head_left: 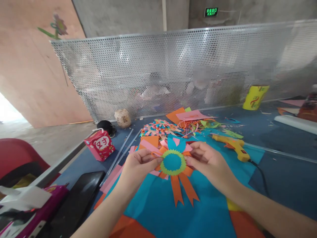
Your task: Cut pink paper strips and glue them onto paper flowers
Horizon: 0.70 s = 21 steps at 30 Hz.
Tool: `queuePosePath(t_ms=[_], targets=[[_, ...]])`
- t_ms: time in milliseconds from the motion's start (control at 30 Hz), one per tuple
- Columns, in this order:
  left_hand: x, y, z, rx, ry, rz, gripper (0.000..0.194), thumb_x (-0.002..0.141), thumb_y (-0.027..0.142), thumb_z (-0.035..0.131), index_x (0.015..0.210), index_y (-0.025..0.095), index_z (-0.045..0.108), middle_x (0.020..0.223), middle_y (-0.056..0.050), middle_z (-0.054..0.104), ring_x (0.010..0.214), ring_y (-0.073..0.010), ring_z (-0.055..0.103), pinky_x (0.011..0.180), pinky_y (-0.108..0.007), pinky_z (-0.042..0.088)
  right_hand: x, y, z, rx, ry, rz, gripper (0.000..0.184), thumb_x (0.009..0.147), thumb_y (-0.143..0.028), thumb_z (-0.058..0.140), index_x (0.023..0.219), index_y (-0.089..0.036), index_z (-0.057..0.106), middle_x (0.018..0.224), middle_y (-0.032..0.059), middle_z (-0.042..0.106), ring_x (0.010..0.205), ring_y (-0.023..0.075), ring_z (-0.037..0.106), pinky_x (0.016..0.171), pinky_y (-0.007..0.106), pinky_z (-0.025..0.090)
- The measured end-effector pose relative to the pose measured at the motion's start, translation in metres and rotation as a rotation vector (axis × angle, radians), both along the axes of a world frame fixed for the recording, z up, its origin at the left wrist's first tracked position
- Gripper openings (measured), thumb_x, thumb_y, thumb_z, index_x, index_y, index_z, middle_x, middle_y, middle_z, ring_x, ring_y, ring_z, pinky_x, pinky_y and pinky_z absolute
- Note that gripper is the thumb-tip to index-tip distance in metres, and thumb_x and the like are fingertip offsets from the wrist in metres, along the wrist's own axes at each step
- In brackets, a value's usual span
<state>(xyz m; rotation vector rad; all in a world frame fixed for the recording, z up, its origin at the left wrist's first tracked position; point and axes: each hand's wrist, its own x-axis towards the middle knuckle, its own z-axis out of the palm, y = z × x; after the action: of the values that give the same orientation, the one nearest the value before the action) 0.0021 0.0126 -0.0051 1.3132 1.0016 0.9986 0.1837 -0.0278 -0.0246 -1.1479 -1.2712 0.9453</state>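
Note:
Between my two hands is a paper rosette [172, 162], with a blue round centre, a green zigzag ring, pink, orange and blue petals, and two orange ribbon tails hanging down. My left hand [142, 162] pinches its left edge, near a pink strip. On the opposite edge, the fingers of my right hand [205, 158] are closed on the rosette too. Large blue paper [173, 205] lies under it. Just beyond is a pile of finished-looking colourful paper flowers [159, 128]. A yellow glue gun [232, 145] rests to the right of my right hand.
A red box [100, 145], glue sticks [121, 150], a black phone-like slab [79, 201] and a power strip [37, 211] lie left. Paper scraps [198, 124] sit behind. A yellow can [255, 97] stands far right. A perforated metal screen [138, 72] borders the table; people sit beyond.

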Motion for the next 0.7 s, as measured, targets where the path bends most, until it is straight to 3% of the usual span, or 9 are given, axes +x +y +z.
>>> queuePosePath(t_ms=[233, 367, 467, 600, 700], targets=[[-0.002, 0.003, 0.001, 0.017, -0.037, 0.002, 0.027, 0.056, 0.023, 0.072, 0.081, 0.015, 0.067, 0.081, -0.003, 0.071, 0.075, -0.0164, 0.064, 0.068, -0.023, 0.050, 0.000, 0.000, -0.003, 0.007, -0.004, 0.020, 0.020, 0.069, -0.030, 0.059, 0.080, -0.020, 0.046, 0.077, 0.0018, 0.061, 0.076, 0.0148, 0.060, 0.064, 0.024, 0.048], [-0.004, 0.006, -0.003, 0.056, -0.029, 0.027, 0.015, 0.058, 0.025, 0.071, 0.069, 0.015, 0.067, 0.077, -0.004, 0.071, 0.086, -0.0204, 0.062, 0.075, -0.027, 0.048, 0.002, 0.000, -0.005, 0.016, -0.044, 0.010, 0.020, 0.069, -0.029, 0.059, 0.082, -0.020, 0.047, 0.081, 0.0034, 0.062, 0.078, 0.0159, 0.060, 0.067, 0.027, 0.048], [-0.004, 0.007, -0.004, 0.066, -0.034, -0.017, 0.017, 0.059, 0.028, 0.071, 0.068, 0.015, 0.066, 0.085, -0.007, 0.070, 0.091, -0.0239, 0.060, 0.079, -0.031, 0.046, 0.003, 0.003, -0.005, 0.026, -0.055, 0.029, 0.024, 0.068, -0.028, 0.060, 0.088, -0.020, 0.048, 0.080, 0.0028, 0.062, 0.079, 0.0168, 0.060, 0.070, 0.029, 0.048], [-0.007, 0.009, 0.001, 0.034, -0.243, -0.124, 0.043, 0.066, 0.046, 0.060, 0.097, 0.015, 0.062, 0.112, -0.011, 0.059, 0.107, -0.0284, 0.049, 0.088, -0.037, 0.039, 0.010, 0.007, -0.004, 0.088, 0.014, 0.055, 0.022, 0.068, -0.026, 0.061, 0.086, -0.020, 0.051, 0.080, 0.0017, 0.061, 0.082, 0.0166, 0.059, 0.075, 0.031, 0.047], [-0.010, 0.011, 0.004, -0.198, -0.367, -0.147, 0.060, 0.068, 0.060, 0.046, 0.103, 0.013, 0.058, 0.117, -0.015, 0.053, 0.106, -0.0315, 0.049, 0.084, -0.041, 0.040, 0.017, 0.011, -0.003, 0.214, 0.110, 0.071, 0.012, 0.071, -0.024, 0.061, 0.078, -0.021, 0.051, 0.077, -0.0005, 0.059, 0.079, 0.0154, 0.059, 0.075, 0.032, 0.046]])
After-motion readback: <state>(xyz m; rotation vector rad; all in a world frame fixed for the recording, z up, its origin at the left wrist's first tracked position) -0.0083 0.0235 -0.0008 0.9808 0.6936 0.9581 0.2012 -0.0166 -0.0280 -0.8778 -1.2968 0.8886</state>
